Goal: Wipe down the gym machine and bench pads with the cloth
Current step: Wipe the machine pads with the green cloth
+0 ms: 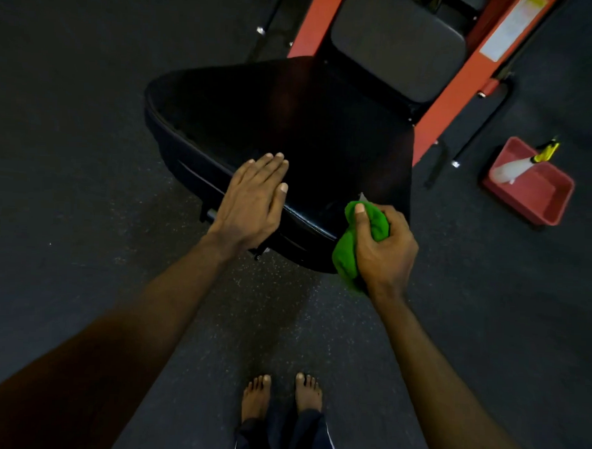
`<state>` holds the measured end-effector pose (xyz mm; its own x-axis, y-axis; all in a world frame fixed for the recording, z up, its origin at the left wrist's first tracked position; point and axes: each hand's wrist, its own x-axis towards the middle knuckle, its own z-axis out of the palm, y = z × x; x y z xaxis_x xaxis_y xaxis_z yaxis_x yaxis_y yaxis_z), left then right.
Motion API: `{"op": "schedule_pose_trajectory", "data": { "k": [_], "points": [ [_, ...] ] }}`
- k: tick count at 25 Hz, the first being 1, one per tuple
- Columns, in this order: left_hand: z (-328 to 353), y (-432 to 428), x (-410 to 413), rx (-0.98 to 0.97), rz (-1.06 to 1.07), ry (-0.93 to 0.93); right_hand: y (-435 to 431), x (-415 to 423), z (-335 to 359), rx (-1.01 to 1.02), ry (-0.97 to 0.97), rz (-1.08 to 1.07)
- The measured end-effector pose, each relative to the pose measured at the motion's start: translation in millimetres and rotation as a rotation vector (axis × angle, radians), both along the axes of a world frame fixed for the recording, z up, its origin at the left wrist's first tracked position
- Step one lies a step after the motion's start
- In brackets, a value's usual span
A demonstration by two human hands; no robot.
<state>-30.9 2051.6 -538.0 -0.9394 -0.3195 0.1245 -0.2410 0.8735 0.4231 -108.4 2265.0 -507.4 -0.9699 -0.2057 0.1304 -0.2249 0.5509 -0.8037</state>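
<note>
Bare feet (256, 397) stand side by side at the bottom of the view on a dark speckled floor (89, 150), with dark trouser hems (280, 435) below them. Both forearms reach forward to the machine.

Left hand (255, 199): laid palm down on the near left edge of the black seat pad (291, 123), fingers straight and together, holding nothing.

Right hand (384, 247): closed round a bunched green cloth (347, 256), thumb pressed across the top of the wad. Cloth and hand sit at the near right corner of the seat pad, the cloth touching the pad's edge and hanging a little below it.

Seat pad: wide, glossy black, with piping along its near rim. Beyond it, a second, greyer back pad (398, 46) lies between the two rails of the red frame (457, 85). A pale label (509, 27) is fixed to the right rail; its print cannot be read.

On the floor to the right, well apart from the machine's pad, a red bin (537, 199) holds a spray bottle (511, 168) lying tilted, with a pale body and a yellow and black head resting over the far rim.
</note>
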Motion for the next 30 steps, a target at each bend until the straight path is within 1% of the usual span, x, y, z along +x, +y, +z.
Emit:
{"op": "schedule_pose_trajectory", "data": {
  "k": [3, 7, 9, 14, 19, 22, 26, 30],
  "points": [
    [23.0, 6.2, -3.5, 0.072, -0.050, -0.042, 6.8, -20.2, 18.9, -0.002, -0.062, -0.130],
    [73.7, 19.3, -17.0, 0.137, -0.084, -0.094, 32.4, -53.7, 67.8, -0.004, -0.073, -0.192],
    [119.1, 26.8, -28.6, 0.147, -0.101, -0.098, 46.6, -68.4, 108.3, -0.012, -0.048, -0.194],
    [260.9, 48.9, -71.1, 0.113, -0.134, -0.058, 59.4, -105.3, 224.6, -0.043, 0.031, -0.164],
    [404.6, 75.9, -101.9, 0.096, -0.137, 0.008, 74.1, -127.8, 361.3, -0.094, 0.145, -0.094],
    [468.6, 92.0, -110.0, 0.104, -0.123, 0.049, 92.2, -138.4, 431.2, -0.088, 0.214, -0.056],
    [549.9, 119.6, -112.4, 0.129, -0.169, 0.118, 121.9, -152.8, 517.2, -0.043, 0.309, -0.045],
    [618.2, 133.9, -118.0, 0.073, -0.219, 0.170, 156.0, -153.5, 578.5, 0.015, 0.317, -0.068]
  ]
}}
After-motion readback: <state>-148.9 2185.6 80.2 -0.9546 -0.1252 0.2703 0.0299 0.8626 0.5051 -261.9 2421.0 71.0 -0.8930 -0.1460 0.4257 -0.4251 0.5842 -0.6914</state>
